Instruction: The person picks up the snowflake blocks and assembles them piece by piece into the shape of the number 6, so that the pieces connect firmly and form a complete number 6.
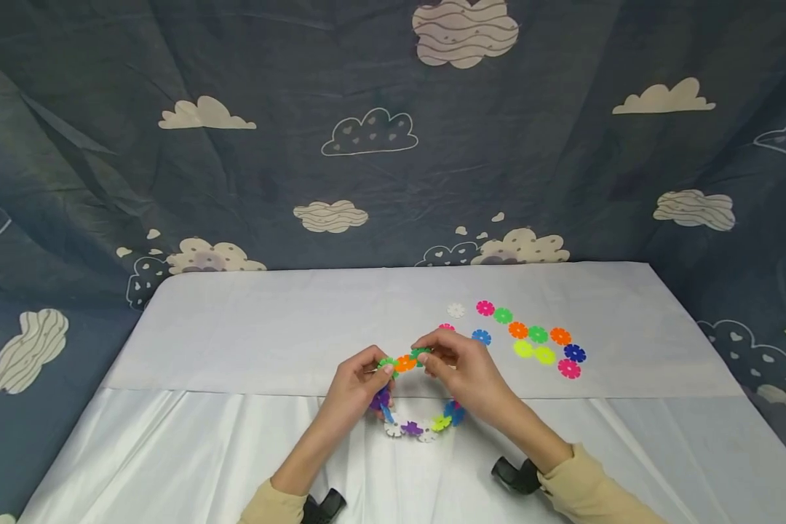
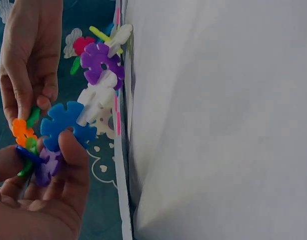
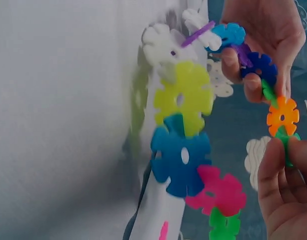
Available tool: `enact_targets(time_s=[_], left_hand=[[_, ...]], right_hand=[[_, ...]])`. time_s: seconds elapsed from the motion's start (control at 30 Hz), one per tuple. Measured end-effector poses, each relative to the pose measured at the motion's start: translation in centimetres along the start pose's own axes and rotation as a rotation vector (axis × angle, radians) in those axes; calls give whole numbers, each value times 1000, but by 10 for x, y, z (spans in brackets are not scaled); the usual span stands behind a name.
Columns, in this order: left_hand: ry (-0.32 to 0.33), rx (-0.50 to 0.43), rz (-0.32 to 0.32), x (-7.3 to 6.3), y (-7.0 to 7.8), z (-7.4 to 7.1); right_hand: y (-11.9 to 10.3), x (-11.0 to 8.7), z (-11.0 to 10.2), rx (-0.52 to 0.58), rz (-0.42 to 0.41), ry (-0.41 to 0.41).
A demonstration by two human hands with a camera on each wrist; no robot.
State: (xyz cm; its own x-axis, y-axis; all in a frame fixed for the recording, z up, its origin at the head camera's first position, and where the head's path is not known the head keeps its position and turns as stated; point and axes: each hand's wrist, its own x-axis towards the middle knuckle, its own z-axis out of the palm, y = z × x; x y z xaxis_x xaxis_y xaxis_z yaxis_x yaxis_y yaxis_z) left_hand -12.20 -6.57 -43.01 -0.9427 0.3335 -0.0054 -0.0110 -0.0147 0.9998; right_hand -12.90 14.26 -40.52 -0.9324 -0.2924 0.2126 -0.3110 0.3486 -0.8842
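A curved chain of slotted flower-shaped plastic discs [image 1: 411, 429] hangs between the two hands in the head view. My left hand [image 1: 356, 378] grips it by a green disc [image 1: 388, 363] and the dark blue and purple discs beside it. The right hand [image 1: 460, 367] pinches another green disc [image 3: 285, 142] between thumb and fingers. An orange disc [image 3: 282, 116] joins the two green ones. In the right wrist view, white, yellow [image 3: 181, 97], blue [image 3: 181, 160] and pink [image 3: 216, 192] discs follow round the loop, with a green disc [image 3: 224, 225] below the pink one.
Loose discs lie on the white-covered table [image 1: 249, 335] beyond the right hand, among them white [image 1: 455, 311], light blue [image 1: 481, 337], orange [image 1: 560, 336] and yellow [image 1: 545, 355] ones. A dark cloud-patterned cloth [image 1: 367, 175] hangs behind. Black straps [image 1: 516, 477] sit at both wrists.
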Motion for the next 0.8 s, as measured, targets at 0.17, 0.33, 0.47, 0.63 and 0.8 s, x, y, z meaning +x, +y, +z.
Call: enact_targets(time_s=[0.17, 0.33, 0.47, 0.63, 0.8], left_hand=[[28, -5, -19, -3, 0, 2], [42, 0, -44, -4, 3, 4], [56, 72, -69, -2, 4, 1], [43, 113, -83, 2, 5, -6], [17, 100, -98, 5, 3, -11]], right_hand=[[-1, -2, 5, -26, -27, 5], [0, 2, 3, -33, 6, -13], [4, 10, 1, -62, -12, -50], [4, 23, 0, -68, -38, -134], [1, 32, 0, -8, -21, -233]])
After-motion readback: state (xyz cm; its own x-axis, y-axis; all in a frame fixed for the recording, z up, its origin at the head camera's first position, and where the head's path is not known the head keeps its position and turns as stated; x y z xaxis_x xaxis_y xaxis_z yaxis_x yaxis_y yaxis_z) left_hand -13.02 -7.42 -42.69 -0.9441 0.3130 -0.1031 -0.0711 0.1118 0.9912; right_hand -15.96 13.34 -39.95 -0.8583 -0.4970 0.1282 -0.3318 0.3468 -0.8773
